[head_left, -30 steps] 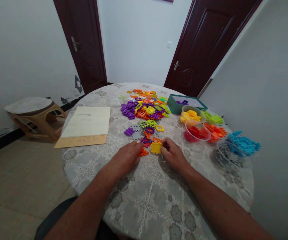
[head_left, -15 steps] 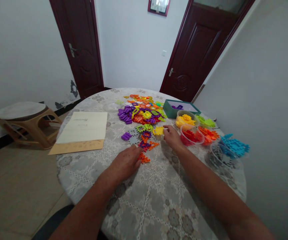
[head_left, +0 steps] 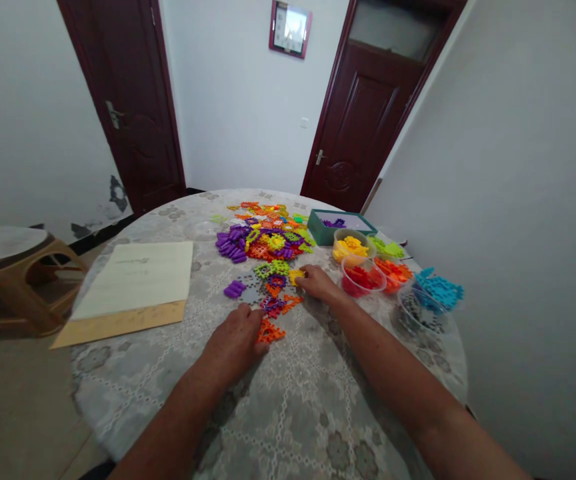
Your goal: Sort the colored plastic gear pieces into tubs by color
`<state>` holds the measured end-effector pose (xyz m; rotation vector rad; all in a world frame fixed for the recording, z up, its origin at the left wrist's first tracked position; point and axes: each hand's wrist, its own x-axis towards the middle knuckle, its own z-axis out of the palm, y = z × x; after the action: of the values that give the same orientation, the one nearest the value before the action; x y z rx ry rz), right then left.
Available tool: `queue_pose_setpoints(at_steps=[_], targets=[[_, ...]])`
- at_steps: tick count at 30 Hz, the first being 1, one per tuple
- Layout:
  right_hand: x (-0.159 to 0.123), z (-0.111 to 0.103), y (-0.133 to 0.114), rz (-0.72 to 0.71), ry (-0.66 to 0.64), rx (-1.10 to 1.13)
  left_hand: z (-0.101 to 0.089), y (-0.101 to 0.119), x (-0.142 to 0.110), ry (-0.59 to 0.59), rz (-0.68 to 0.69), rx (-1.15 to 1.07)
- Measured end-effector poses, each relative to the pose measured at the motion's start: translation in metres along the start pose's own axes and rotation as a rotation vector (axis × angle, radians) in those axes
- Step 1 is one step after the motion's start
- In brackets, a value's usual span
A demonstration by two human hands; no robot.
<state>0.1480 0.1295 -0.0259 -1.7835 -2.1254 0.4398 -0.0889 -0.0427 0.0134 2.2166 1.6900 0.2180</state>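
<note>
My right hand (head_left: 315, 283) is pinching a yellow interlocking plastic piece (head_left: 295, 277) at the right side of a small cluster of joined pieces. That cluster has a grey interlocking piece (head_left: 251, 287), a lime green piece (head_left: 271, 269) and a purple ring-like piece (head_left: 277, 281). My left hand (head_left: 235, 339) rests on the tablecloth, its thumb and fingers around the left end of an orange interlocking piece (head_left: 271, 331); its fingertips are partly hidden. Purple tube-shaped pieces (head_left: 235, 289) lie left of the cluster.
A heap of mixed pieces (head_left: 263, 241) spreads behind the cluster. Rightward stand a green box (head_left: 323, 233) and clear tubs of yellow (head_left: 351, 249), red (head_left: 363, 278), orange (head_left: 393, 273) and grey pieces (head_left: 418, 313), with blue pieces (head_left: 439, 290) beside them. Paper sheets (head_left: 135, 280) lie left.
The camera view has swung, so everything sits further left and lower. The yellow piece in my right hand has come slightly closer to the cluster. My left hand stays by the orange piece.
</note>
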Motion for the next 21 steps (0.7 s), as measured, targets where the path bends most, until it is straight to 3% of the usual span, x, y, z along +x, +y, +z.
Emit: queue_pose_setpoints(at_steps=[11, 16, 21], targets=[[-0.001, -0.009, 0.003, 0.02, -0.051, 0.085, 0.007, -0.002, -0.001, 0.028, 0.039, -0.213], [-0.016, -0.006, 0.007, 0.04, 0.052, 0.127, 0.009, -0.007, -0.001, 0.052, 0.071, -0.283], [-0.038, -0.012, 0.011, -0.072, 0.126, 0.182, 0.006, -0.008, 0.001, 0.054, 0.039, -0.29]])
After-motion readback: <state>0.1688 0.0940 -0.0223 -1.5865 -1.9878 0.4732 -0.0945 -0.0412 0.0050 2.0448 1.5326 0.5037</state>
